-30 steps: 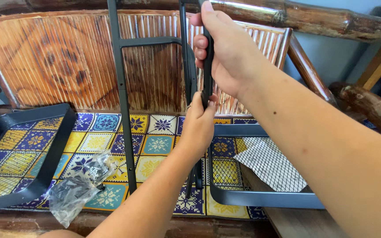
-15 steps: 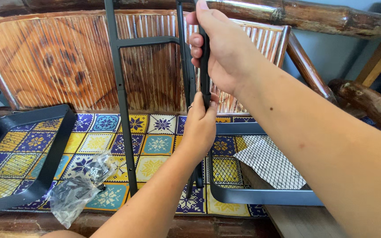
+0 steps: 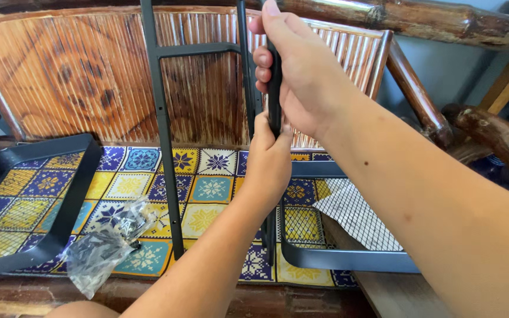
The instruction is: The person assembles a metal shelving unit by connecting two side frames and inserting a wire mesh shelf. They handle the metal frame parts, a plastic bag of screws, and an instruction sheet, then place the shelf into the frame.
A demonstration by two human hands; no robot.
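Both hands hold one thin black metal bar [image 3: 274,88] that stands straight up in the middle of the view. The right hand [image 3: 298,70] is higher up, with its fingers curled tight around the bar and the thumb pointing up along it. The left hand [image 3: 269,162] is just under it, closed around the same bar, and the two hands almost touch. The bar goes down behind the left hand, and its bottom end is near the front of the mat, but I cannot quite see if it touches the mat. Just to the left stands a black metal frame [image 3: 163,129] with two upright legs and a short cross piece near the top. All of this is on a bright tiled mat [image 3: 207,188] with blue and yellow squares. A black mesh tray [image 3: 349,256] lies on the mat to the right of the bar. Another black tray [image 3: 60,200] lies far to the left. A clear plastic bag of small dark parts [image 3: 104,247] lies near the foot of the frame. A wooden bamboo bench back [image 3: 78,76] stands behind everything
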